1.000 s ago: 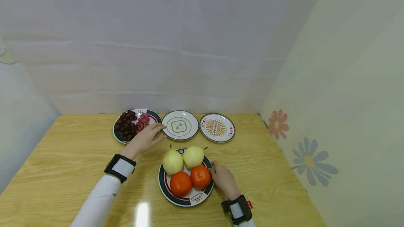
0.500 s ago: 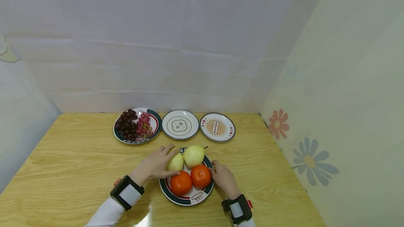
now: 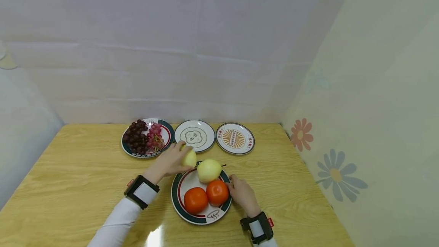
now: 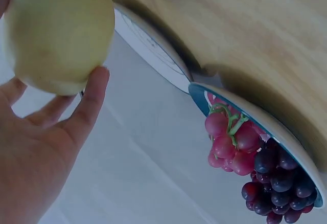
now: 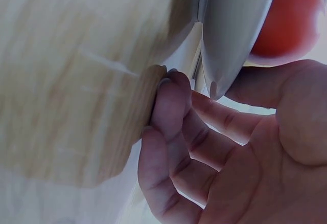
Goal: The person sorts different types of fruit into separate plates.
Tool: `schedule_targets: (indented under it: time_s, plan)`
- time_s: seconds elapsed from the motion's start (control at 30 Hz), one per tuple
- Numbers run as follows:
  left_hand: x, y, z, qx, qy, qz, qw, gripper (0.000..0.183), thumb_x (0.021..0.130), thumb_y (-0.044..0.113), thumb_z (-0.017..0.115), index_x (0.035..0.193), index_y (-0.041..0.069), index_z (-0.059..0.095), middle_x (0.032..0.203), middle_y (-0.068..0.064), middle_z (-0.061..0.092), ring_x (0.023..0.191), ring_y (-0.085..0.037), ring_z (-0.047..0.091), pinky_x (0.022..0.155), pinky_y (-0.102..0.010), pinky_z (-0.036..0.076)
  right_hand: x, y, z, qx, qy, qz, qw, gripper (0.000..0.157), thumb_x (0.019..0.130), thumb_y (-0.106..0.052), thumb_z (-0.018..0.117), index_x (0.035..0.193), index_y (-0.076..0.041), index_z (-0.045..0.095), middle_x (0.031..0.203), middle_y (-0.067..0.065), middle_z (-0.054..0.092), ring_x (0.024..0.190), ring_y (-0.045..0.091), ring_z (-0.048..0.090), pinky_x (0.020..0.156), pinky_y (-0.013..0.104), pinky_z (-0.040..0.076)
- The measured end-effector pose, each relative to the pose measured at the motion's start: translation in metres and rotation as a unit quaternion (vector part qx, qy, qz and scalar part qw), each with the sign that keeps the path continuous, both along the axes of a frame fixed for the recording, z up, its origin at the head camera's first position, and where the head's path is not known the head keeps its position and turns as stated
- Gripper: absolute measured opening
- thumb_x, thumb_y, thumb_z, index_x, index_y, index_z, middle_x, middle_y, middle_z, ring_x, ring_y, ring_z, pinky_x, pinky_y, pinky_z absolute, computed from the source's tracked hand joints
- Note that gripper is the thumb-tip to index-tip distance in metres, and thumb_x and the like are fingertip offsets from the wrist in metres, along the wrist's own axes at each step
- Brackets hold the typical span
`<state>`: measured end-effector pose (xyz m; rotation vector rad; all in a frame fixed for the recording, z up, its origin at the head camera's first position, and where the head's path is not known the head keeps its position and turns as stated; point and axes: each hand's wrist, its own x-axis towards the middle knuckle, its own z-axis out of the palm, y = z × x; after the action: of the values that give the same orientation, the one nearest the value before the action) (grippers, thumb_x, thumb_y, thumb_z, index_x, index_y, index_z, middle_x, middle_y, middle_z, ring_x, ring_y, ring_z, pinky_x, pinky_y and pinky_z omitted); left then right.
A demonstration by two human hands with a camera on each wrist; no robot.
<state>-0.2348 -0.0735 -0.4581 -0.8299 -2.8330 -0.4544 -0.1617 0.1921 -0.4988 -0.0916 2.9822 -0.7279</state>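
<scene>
Left hand (image 3: 169, 161), centre of head view: grip curled round smooth, plump, pale-yellow pear (image 3: 189, 159), held up off wood-grained desk (image 3: 82, 174). Right hand (image 3: 244, 194), lower right of centre: grip pinching rim of glossy, round, green-banded plate (image 3: 185, 184). On plate: second pear (image 3: 209, 171), thin-stemmed, and two squat, shiny, orange-red tomato-like fruits (image 3: 196, 200). Upper left of centre: dish (image 3: 166, 130) of beadlike grapes (image 3: 135, 137), dark purple beside pink.

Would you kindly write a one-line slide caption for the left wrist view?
Left hand holding a yellow pear, with red grapes and dark grapes on a green-rimmed plate nearby.
</scene>
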Motion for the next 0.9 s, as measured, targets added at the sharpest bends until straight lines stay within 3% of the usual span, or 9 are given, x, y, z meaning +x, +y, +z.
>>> schedule_targets:
  time_s: [0.2,0.4,0.63,0.9]
  plan:
    - [-0.038,0.0,-0.006,0.012,-0.006,0.081,0.9966,0.069,0.078,0.049,0.068,0.132,0.011,0.046,0.129,-0.024,0.042,0.103,-0.044,0.049,0.073,-0.054,0.053,0.001,-0.002,-0.001,0.004,0.0,0.007,1.0,0.024,0.091,-0.02,0.056,0.107,-0.002,0.061,0.064,0.003,0.056,0.05,0.011,0.045,0.044,0.023,0.031]
    - [-0.062,0.001,-0.02,0.032,-0.042,0.143,0.9883,0.073,0.083,0.048,0.064,0.138,0.008,0.039,0.136,-0.03,0.034,0.114,-0.049,0.042,0.074,-0.061,0.05,0.001,-0.003,-0.002,0.007,0.0,0.011,1.0,0.025,0.091,-0.021,0.056,0.107,-0.002,0.061,0.064,0.002,0.056,0.051,0.01,0.044,0.045,0.022,0.03]
    - [-0.075,0.002,-0.025,0.019,-0.027,0.153,0.9877,0.073,0.085,0.047,0.061,0.142,0.01,0.035,0.138,-0.032,0.034,0.115,-0.05,0.041,0.077,-0.058,0.051,0.0,-0.002,-0.001,0.011,0.001,0.011,1.0,0.026,0.091,-0.021,0.057,0.108,-0.002,0.061,0.066,0.004,0.058,0.051,0.01,0.045,0.045,0.023,0.03]
    - [-0.078,0.005,-0.019,-0.015,-0.053,0.137,0.989,0.065,0.092,0.042,0.052,0.145,0.013,0.03,0.143,-0.031,0.027,0.127,-0.054,0.024,0.094,-0.064,0.039,-0.002,0.0,-0.002,0.01,-0.005,0.003,1.0,0.025,0.091,-0.022,0.057,0.107,-0.003,0.061,0.068,0.004,0.059,0.053,0.012,0.046,0.047,0.024,0.032]
